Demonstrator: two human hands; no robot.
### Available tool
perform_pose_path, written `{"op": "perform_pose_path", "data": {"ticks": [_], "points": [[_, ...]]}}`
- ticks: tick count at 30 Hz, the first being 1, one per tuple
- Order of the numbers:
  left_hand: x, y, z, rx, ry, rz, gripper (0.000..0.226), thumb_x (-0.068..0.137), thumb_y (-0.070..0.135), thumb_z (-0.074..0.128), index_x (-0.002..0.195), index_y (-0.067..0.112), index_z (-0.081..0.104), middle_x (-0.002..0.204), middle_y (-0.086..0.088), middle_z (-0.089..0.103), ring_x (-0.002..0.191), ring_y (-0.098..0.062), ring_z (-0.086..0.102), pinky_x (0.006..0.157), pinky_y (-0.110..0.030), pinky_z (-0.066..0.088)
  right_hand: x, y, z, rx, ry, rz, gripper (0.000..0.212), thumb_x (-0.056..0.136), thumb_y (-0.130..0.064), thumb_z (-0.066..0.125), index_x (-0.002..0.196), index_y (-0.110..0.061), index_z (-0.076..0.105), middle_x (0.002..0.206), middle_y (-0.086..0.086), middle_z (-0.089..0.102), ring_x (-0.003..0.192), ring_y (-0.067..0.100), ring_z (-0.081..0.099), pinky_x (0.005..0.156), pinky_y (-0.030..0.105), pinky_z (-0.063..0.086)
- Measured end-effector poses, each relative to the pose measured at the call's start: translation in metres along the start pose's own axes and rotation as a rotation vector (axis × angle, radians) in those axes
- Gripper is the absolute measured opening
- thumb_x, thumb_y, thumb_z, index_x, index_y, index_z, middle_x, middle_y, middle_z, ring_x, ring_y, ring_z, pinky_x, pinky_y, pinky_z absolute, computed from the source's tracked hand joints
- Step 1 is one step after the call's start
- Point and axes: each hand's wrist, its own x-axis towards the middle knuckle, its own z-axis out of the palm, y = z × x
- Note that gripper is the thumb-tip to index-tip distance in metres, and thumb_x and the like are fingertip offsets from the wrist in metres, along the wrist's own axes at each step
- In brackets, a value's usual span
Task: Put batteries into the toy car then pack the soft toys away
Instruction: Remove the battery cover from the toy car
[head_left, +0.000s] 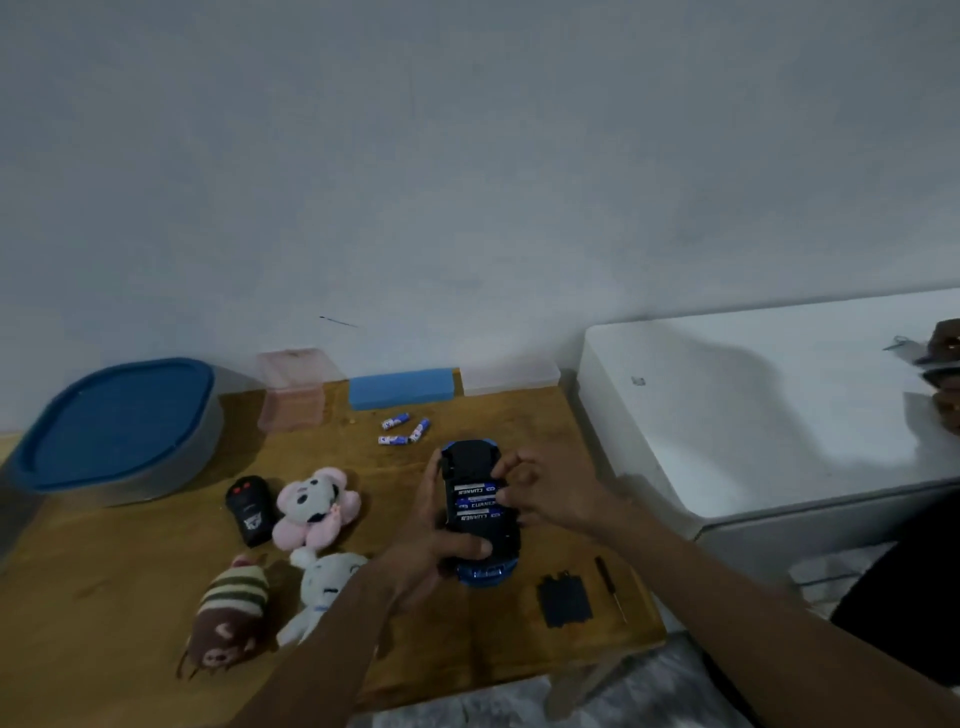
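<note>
on the wooden table (156, 545), seen from the head camera, a blue toy car (470, 462) lies belly up, right of the middle, its black underside showing. the left hand (426, 545) grips its left side, thumb across the near end. the right hand (545, 493), fingers curled, pinches at the right ends of three fitted batteries (475, 503) in the open bay. likely risk: the battery cover (563, 600) is off and lies beside a screwdriver (610, 587), so a half-seated cell could spring out if the car tips. the car's long axis runs away from the person toward the wall, with the batteries crosswise to it. which end is the front i cannot tell.
</note>
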Motion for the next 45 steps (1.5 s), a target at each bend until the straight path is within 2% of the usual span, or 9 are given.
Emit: {"op": "perform_pose_path", "data": {"ticks": [7,11,14,20,25,30,33,38,45], "points": [[0.014,0.002,-0.007,0.143,0.081,0.113,0.129,0.051,-0.009,0.083,0.135,0.066,0.022,0.137,-0.01,0.054,0.12,-0.034,0.058,0.096,-0.062,0.047,0.007,-0.013,0.01,-0.123,0.175,0.002,0.011,0.09,-0.021,0.062,0.094,-0.026,0.071,0.088,-0.011,0.066,0.088,0.007,0.065,0.084,0.032,0.058],[0.019,0.005,-0.011,0.162,0.106,0.162,0.127,0.049,-0.005,0.086,0.131,0.07,0.025,0.141,-0.004,0.051,0.124,-0.034,0.054,0.096,-0.063,0.046,0.007,-0.026,0.019,-0.15,0.25,0.04,0.02,0.094,-0.02,0.055,0.101,-0.014,0.073,0.1,0.004,0.071,0.083,0.011,0.063,0.072,0.021,0.054],[0.019,0.008,-0.014,0.145,0.095,0.16,0.125,0.051,-0.008,0.084,0.129,0.072,0.027,0.139,-0.004,0.052,0.122,-0.035,0.056,0.095,-0.063,0.047,0.009,-0.032,0.026,-0.023,0.298,0.118,0.024,0.093,-0.015,0.052,0.102,-0.001,0.069,0.1,0.013,0.069,0.078,0.014,0.061,0.064,0.019,0.048],[0.018,0.008,-0.022,0.153,0.042,0.113,0.128,0.052,-0.009,0.085,0.133,0.07,0.024,0.141,-0.01,0.051,0.121,-0.038,0.056,0.094,-0.063,0.047,0.008,-0.039,0.037,0.315,0.31,0.236,0.018,0.083,-0.003,0.063,0.101,-0.001,0.063,0.097,0.011,0.067,0.081,0.018,0.064,0.058,0.023,0.049],[0.011,0.015,-0.023,0.123,0.031,0.103,0.123,0.053,-0.014,0.08,0.122,0.075,0.029,0.134,-0.011,0.056,0.118,-0.038,0.058,0.093,-0.061,0.048,0.008,-0.039,0.04,0.34,0.36,0.201,0.013,0.08,-0.008,0.069,0.093,-0.007,0.069,0.098,0.01,0.07,0.088,0.022,0.066,0.072,0.03,0.057],[0.008,0.015,-0.02,0.093,0.035,0.08,0.125,0.054,-0.017,0.077,0.129,0.07,0.028,0.136,-0.01,0.054,0.118,-0.037,0.058,0.093,-0.061,0.049,0.011,-0.038,0.043,0.189,0.484,0.129,0.007,0.078,-0.013,0.074,0.084,-0.013,0.069,0.089,0.004,0.071,0.08,0.015,0.067,0.064,0.026,0.056],[0.009,0.015,-0.021,0.081,0.001,0.063,0.128,0.054,-0.016,0.079,0.136,0.066,0.026,0.138,-0.01,0.052,0.118,-0.038,0.059,0.095,-0.063,0.047,0.008,-0.038,0.042,0.229,0.487,0.08,0.018,0.074,-0.009,0.077,0.087,-0.015,0.066,0.09,0.002,0.07,0.081,0.014,0.067,0.059,0.022,0.054],[0.008,0.019,-0.017,0.083,-0.002,0.053,0.128,0.053,-0.016,0.079,0.139,0.062,0.024,0.14,-0.012,0.05,0.119,-0.038,0.058,0.094,-0.061,0.049,0.008,-0.038,0.044,0.114,0.453,0.006,0.017,0.074,-0.014,0.078,0.083,-0.025,0.068,0.09,-0.001,0.071,0.084,0.015,0.068,0.079,0.037,0.06],[0.006,0.021,-0.019,0.077,0.002,0.042,0.126,0.054,-0.013,0.08,0.137,0.063,0.026,0.138,-0.01,0.054,0.119,-0.038,0.058,0.095,-0.062,0.047,0.008,-0.038,0.038,0.136,0.462,-0.068,0.01,0.077,-0.017,0.067,0.083,-0.016,0.059,0.081,0.002,0.069,0.076,0.016,0.067,0.069,0.035,0.06]]}}
